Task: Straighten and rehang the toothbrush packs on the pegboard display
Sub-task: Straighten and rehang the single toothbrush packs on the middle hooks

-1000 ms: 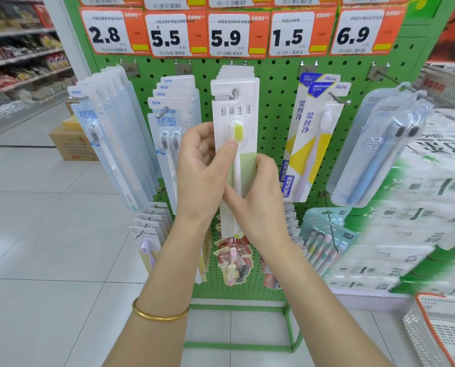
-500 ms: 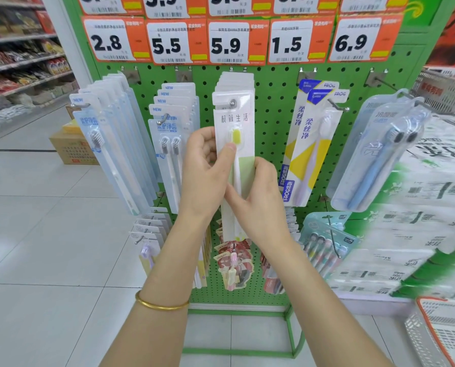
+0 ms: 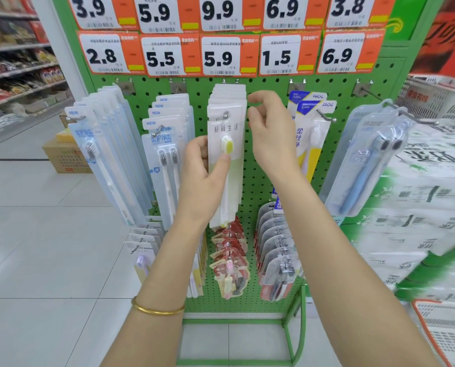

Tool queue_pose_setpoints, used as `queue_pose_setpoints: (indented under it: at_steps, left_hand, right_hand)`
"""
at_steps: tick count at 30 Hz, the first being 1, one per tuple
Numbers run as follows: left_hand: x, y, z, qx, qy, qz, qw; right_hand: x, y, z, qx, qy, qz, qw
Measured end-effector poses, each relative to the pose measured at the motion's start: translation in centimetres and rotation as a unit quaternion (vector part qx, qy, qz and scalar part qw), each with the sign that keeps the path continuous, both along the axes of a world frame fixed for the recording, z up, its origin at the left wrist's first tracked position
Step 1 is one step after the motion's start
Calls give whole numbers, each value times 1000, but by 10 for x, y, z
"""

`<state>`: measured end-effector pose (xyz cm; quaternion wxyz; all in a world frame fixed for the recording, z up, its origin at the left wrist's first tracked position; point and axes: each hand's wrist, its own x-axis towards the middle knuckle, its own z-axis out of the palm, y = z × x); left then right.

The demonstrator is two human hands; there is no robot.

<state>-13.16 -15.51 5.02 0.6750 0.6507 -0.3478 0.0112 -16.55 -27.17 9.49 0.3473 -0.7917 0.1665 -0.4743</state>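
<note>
A green pegboard (image 3: 258, 197) carries rows of hanging toothbrush packs. In the middle column, a white pack with a yellow-headed brush (image 3: 227, 123) hangs at the front of its stack on a metal peg (image 3: 225, 115). My left hand (image 3: 202, 181) grips this pack at its left edge, thumb pressed on the front just below the brush head. My right hand (image 3: 271, 131) is raised beside the stack's upper right edge, its fingers loosely curved, fingertips at the edge of the cards and holding nothing.
Neighbouring pegs hold pale blue packs (image 3: 107, 154), twin-brush packs (image 3: 165, 160), FROG packs (image 3: 311, 144) and a tilted clear blister pack (image 3: 366, 165). Red packs (image 3: 230, 255) hang below. Stacked tissue packs (image 3: 432, 207) stand to the right, a basket (image 3: 446, 335) low right, and a cardboard box (image 3: 62, 157) on the floor left.
My right hand let go of the pack's lower part and rose to the stack's upper right edge. My left hand kept its grip. The view tilted upward.
</note>
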Motion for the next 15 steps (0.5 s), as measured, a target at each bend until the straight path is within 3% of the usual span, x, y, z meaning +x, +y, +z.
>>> queue_pose_setpoints:
  at_steps: [15]
  left_hand:
    - [-10, 1, -2, 51, -88, 103, 990]
  right_hand:
    - [5, -2, 9, 30, -52, 29, 998]
